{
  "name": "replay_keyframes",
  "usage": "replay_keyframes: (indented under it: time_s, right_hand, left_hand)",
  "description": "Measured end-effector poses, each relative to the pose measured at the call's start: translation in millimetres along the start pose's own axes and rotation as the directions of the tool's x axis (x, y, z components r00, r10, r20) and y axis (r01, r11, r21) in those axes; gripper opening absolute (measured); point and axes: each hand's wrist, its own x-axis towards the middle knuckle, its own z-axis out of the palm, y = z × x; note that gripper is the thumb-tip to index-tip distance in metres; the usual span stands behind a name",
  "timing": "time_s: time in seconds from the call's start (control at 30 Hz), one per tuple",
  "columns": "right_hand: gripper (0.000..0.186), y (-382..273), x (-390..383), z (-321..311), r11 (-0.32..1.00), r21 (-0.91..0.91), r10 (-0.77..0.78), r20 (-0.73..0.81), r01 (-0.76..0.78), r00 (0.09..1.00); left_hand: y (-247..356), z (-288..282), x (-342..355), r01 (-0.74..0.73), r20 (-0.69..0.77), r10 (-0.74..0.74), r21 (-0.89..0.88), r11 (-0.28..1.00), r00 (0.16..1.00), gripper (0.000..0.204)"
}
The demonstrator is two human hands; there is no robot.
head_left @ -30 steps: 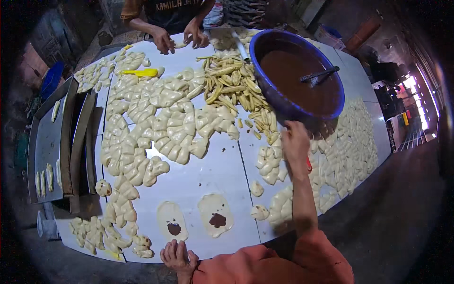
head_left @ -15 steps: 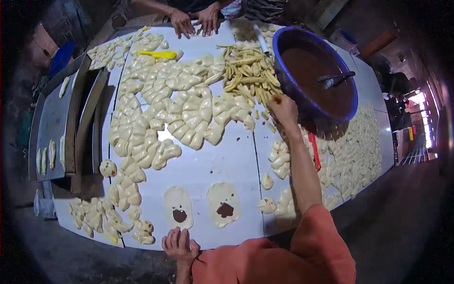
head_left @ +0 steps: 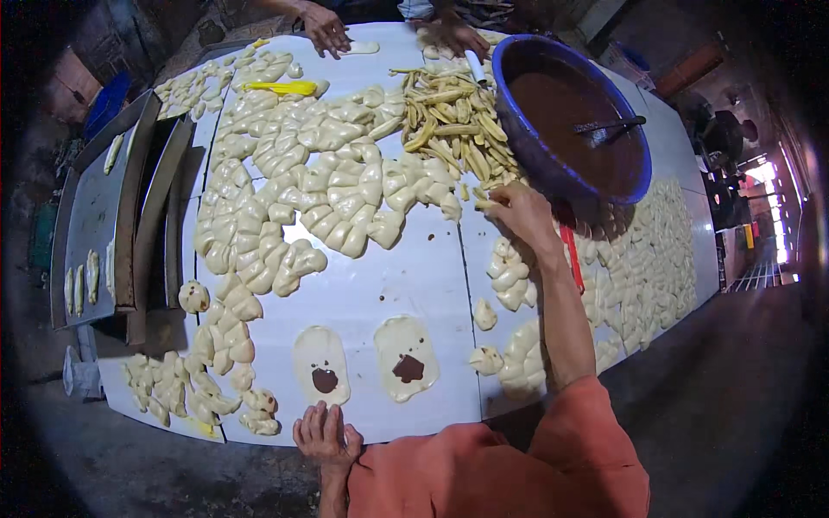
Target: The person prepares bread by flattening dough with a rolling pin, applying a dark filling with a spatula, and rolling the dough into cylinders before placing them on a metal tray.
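My right hand (head_left: 524, 217) reaches to the near end of a pile of peeled banana strips (head_left: 458, 116), thumb and fingertips closed on a small banana piece (head_left: 485, 205). By the table's near edge my left hand (head_left: 325, 436) rests with its fingers stretched out. Its fingertips are at the lower end of a flattened dough piece (head_left: 309, 345) with a dark brown filling dab (head_left: 325, 381). Beside it lies another flattened dough piece (head_left: 416, 335) with a similar brown filling dab (head_left: 408, 369).
A blue tub (head_left: 635, 194) of brown filling, with a ladle (head_left: 611, 128) in it, stands right of the bananas. Many dough lumps (head_left: 319, 194) cover the left and right. A red tool (head_left: 570, 250) lies under my forearm. Metal trays (head_left: 104, 224) stand left. Across the table are a co-worker's hands (head_left: 325, 33).
My right hand has drawn back slightly from the pile's edge, and a banana piece now shows in its fingers. My left hand stays put. The co-worker's hands have moved apart.
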Motion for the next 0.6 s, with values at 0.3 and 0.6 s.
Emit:
replay_keyframes:
  time_s: [0.3,0.6]
  right_hand:
    - [0.033,11.6,55.2,31.6,0.999,-0.051,-0.006,-0.266,-0.007,0.964]
    - [0.034,16.5,54.8,28.0,0.996,0.091,0.009,-0.234,0.013,0.972]
  left_hand:
    - [0.3,1.3,-1.7,0.022,0.012,-0.022,-0.001,1.0,1.0,0.043]
    - [-0.1,2.0,-3.2,0.021,0.015,-0.02,-0.009,1.0,1.0,0.044]
